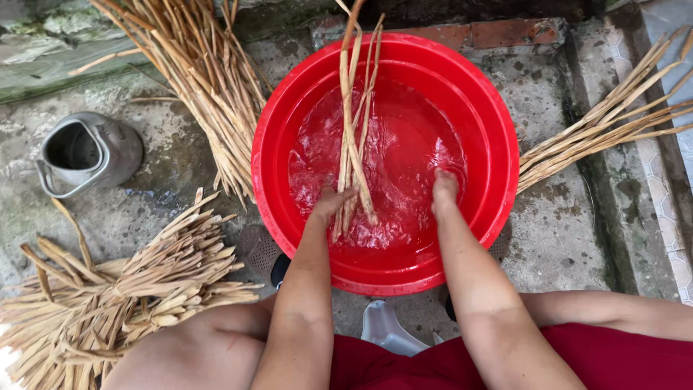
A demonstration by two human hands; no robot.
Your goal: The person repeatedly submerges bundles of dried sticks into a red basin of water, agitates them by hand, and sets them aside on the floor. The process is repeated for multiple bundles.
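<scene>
Partly submerged | left hand (pixel 330 204) gripping reed strips (pixel 354 137) | right hand (pixel 445 186) underwater, grip unclear | red basin (pixel 498 144)

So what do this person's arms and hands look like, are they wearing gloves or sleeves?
No gloves or sleeves: both forearms are bare from the elbows down. The left hand and the right hand are bare too, and wet, partly under the water in the red basin. No watch, bracelet or ring shows, though the fingers are blurred by the splashing. The only clothing in view is a red garment over the lap.
</scene>
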